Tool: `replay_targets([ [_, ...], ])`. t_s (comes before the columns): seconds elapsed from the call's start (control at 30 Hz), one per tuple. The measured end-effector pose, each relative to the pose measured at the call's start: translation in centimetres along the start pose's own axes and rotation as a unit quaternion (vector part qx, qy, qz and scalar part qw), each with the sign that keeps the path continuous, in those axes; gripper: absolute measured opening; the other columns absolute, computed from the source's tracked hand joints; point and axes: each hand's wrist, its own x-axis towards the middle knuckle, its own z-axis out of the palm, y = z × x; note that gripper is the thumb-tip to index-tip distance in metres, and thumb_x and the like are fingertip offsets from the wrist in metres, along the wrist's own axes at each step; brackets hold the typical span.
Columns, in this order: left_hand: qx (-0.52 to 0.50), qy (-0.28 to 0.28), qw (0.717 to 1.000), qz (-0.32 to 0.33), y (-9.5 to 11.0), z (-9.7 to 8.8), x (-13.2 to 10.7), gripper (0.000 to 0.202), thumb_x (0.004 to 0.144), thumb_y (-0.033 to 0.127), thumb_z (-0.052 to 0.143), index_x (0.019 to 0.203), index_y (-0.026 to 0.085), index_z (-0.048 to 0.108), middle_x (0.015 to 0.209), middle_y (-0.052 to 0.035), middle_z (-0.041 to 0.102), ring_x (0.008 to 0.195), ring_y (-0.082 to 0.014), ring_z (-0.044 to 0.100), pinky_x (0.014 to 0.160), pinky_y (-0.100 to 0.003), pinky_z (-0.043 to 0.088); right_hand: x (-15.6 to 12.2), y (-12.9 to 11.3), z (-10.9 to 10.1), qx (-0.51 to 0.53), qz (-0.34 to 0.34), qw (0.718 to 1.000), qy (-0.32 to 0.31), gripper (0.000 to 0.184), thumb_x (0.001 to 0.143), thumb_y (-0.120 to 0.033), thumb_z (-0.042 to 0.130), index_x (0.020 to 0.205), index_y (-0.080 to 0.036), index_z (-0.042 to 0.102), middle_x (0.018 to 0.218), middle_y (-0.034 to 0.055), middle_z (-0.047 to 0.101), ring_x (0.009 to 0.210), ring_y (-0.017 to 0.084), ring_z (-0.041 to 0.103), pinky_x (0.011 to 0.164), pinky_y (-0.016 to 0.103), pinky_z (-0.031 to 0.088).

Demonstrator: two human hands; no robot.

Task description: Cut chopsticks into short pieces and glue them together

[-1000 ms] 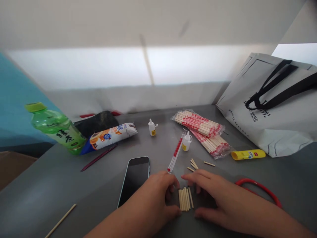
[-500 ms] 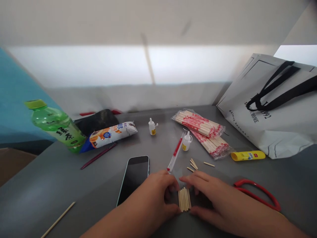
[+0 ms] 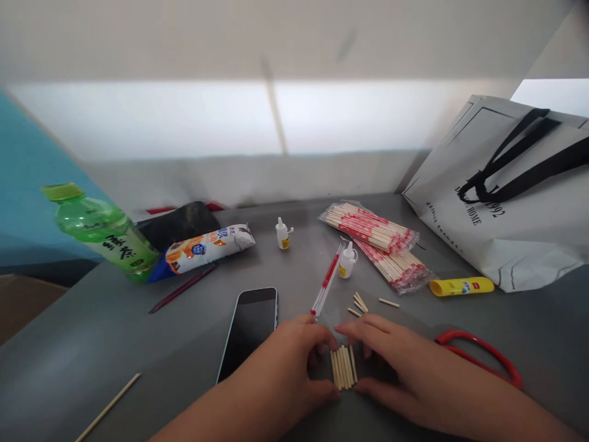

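Observation:
Several short cut wooden sticks (image 3: 343, 367) lie side by side in a small row on the grey table (image 3: 138, 344). My left hand (image 3: 289, 368) curls round the row's left side, thumb and fingertips pressed against it. My right hand (image 3: 396, 362) closes on the row's right side, fingers at its top and thumb at its lower edge. Both hands pinch the row between them. A few loose stick pieces (image 3: 361, 304) lie just beyond my right fingers.
A phone (image 3: 251, 328) lies left of my hands, red scissors (image 3: 478, 356) to the right. Two small glue bottles (image 3: 346, 261), a red-striped chopstick wrapper (image 3: 327, 281), packs of chopsticks (image 3: 381, 242), a yellow glue stick (image 3: 460, 286), a white bag (image 3: 515, 196), a snack pack (image 3: 207, 248), a green bottle (image 3: 103, 233).
My hands squeezed the sticks tighter together half a second ago, then eased slightly; the rightmost stick now sits a little apart again. The view shifted slightly.

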Motion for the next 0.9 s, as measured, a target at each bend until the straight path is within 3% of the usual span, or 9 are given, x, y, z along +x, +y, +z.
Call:
replay_targets([
  [0.3, 0.060, 0.020, 0.998, -0.028, 0.8, -1.0, -0.3, 0.027, 0.065, 0.027, 0.084, 0.092, 0.024, 0.078, 0.096, -0.0009, 0.068, 0.084, -0.0211, 0.062, 0.076, -0.033, 0.046, -0.2, 0.6, 0.1, -0.030, 0.026, 0.999, 0.008, 0.057, 0.091, -0.033, 0.070, 0.142, -0.047, 0.049, 0.137, -0.0022, 0.061, 0.115, 0.024, 0.066, 0.096, 0.039, 0.055],
  [0.43, 0.058, 0.006, 0.998, -0.004, 0.4, -0.8, -0.3, 0.014, 0.071, 0.024, 0.075, 0.085, 0.025, 0.079, 0.090, 0.0011, 0.071, 0.078, -0.0188, 0.064, 0.070, -0.030, 0.045, -0.2, 0.4, 0.2, -0.025, 0.022, 0.999, 0.008, 0.056, 0.092, -0.032, 0.070, 0.142, -0.045, 0.050, 0.140, -0.0026, 0.061, 0.121, 0.025, 0.065, 0.102, 0.038, 0.053],
  [0.9, 0.057, 0.017, 0.998, 0.009, 0.6, -0.5, -0.1, 0.014, 0.071, 0.022, 0.075, 0.084, 0.024, 0.078, 0.090, 0.0006, 0.071, 0.081, -0.0199, 0.065, 0.071, -0.030, 0.045, -0.2, -0.1, 0.1, -0.030, 0.020, 0.999, -0.002, 0.052, 0.094, -0.035, 0.067, 0.143, -0.043, 0.050, 0.137, -0.0006, 0.060, 0.115, 0.025, 0.067, 0.098, 0.039, 0.055],
])
